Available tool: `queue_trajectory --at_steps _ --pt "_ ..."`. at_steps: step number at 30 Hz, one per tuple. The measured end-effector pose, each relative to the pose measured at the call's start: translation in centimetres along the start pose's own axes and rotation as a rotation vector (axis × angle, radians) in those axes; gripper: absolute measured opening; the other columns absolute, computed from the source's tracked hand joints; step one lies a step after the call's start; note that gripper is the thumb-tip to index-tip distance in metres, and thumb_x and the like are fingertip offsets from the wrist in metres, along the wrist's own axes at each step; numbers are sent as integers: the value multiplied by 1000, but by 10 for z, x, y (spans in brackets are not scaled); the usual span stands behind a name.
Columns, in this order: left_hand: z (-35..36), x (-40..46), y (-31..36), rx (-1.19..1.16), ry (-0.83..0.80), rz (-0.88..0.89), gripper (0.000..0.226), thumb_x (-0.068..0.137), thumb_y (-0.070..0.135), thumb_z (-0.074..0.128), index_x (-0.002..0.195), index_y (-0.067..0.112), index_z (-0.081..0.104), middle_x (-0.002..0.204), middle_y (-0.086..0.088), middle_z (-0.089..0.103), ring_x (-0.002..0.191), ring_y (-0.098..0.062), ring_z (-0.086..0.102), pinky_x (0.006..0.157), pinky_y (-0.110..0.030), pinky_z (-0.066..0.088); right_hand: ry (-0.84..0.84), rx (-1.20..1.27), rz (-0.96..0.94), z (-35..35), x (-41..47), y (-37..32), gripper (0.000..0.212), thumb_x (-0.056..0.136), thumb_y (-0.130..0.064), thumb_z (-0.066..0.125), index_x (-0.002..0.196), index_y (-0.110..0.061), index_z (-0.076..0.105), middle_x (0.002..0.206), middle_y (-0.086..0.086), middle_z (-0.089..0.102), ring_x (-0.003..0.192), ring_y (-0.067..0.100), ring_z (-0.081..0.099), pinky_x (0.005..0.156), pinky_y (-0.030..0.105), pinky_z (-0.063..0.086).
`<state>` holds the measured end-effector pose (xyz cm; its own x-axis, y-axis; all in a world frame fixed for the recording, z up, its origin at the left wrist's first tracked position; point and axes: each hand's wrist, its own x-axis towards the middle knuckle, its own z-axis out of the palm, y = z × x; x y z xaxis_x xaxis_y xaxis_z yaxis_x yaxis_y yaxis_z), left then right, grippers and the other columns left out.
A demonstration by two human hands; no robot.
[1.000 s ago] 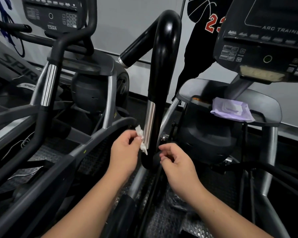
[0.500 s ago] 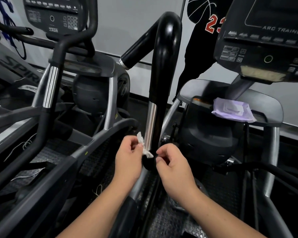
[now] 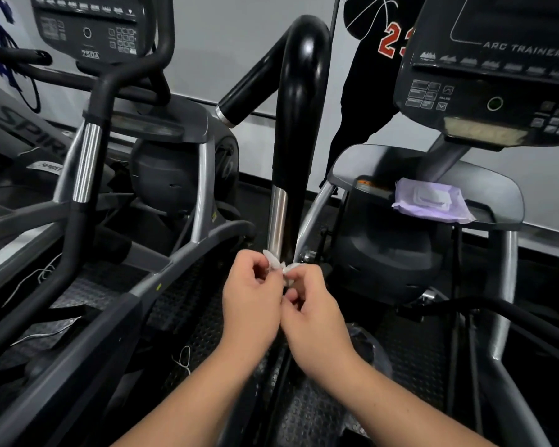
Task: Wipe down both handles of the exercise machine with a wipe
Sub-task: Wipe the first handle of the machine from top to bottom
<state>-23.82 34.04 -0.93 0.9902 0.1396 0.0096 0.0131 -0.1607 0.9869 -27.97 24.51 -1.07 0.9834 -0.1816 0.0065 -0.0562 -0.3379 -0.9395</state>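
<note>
Flanking black handle (image 3: pixel 299 101), gym machines.

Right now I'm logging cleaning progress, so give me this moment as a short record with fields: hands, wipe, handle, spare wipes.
left hand: pinching one end of the wipe
right hand: pinching the other end
wipe: small, white, crumpled, held between both hands
handle: black upright bar with a chrome band, just above the hands; wipe contact unclear
wipe pack: purple, lying on the machine's grey shelf
</note>
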Motion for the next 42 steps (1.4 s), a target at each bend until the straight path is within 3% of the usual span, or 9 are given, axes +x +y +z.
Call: queue_trajectory --at_steps 4,8,18,23,28,31,34,38,42 --pt "-4 1 1 8 -31 -18 15 86 6 65 78 19 61 78 -5 68 66 -11 59 64 -30 51 30 48 36 0 7 -1 25 92 -19 61 92 -41 49 71 -11 57 56 1 47 54 24 43" --pt "-8 -2 -1 -78 -93 2 18 93 4 60 81 14 68 83 -6 69 74 -8 59 67 -18 48 143 -35 6 -5 26 -1 21 93 -24 62 89 -37 47 74 -7 58 60 2 49 58 29 46" --pt "-3 15 -21 -29 -69 -49 27 89 4 66 101 28 65 97 -6 65 82 -13 61 81 -30 53 150 -92 10 -9 41 8 21 88 -14 61 95 -33 56 100 -10 64 90 6 61 76 26 52" --pt "-6 17 -23 -22 -85 -42 26 89 6 67 101 29 67 105 -9 66 78 -8 62 76 -25 51 20 -216 67 -6 39 23 10 85 -15 61 87 -24 57 87 -4 64 79 16 60 70 37 52" --pt "-3 17 -25 -36 -86 -34 24 90 8 67 99 31 68 105 -10 66 74 -9 61 75 -25 54 37 -98 106 -6 51 29 29 83 -12 58 104 -30 67 96 -10 69 89 7 65 80 32 56" --pt "-4 17 -27 -58 -99 -36 25 89 12 67 98 35 68 103 -9 65 79 -20 65 83 -38 59 -12 -79 138 -6 57 36 27 80 -6 58 93 -26 70 83 -4 72 77 13 67 74 39 58" --pt "-5 18 -28 -71 -104 -40 22 91 7 66 102 27 69 103 -9 66 75 -11 62 78 -30 58 23 86 131 -11 68 32 33 81 6 53 87 -20 73 78 4 73 70 11 63 67 37 54" --pt "-5 24 -31 -111 -92 -73 25 97 4 56 105 22 70 104 -10 70 76 -13 65 79 -36 59 -78 116 149 -11 71 39 35 81 9 52 78 -19 72 61 -11 64 57 1 52 57 18 42" --pt "-4 38 -38 -78 -81 -79 28 96 11 54 108 30 70 111 -13 67 76 -14 64 72 -34 55 -61 170 140 -11 81 48 34 80 10 51 79 -17 72 63 -12 64 58 0 52 59 19 43"
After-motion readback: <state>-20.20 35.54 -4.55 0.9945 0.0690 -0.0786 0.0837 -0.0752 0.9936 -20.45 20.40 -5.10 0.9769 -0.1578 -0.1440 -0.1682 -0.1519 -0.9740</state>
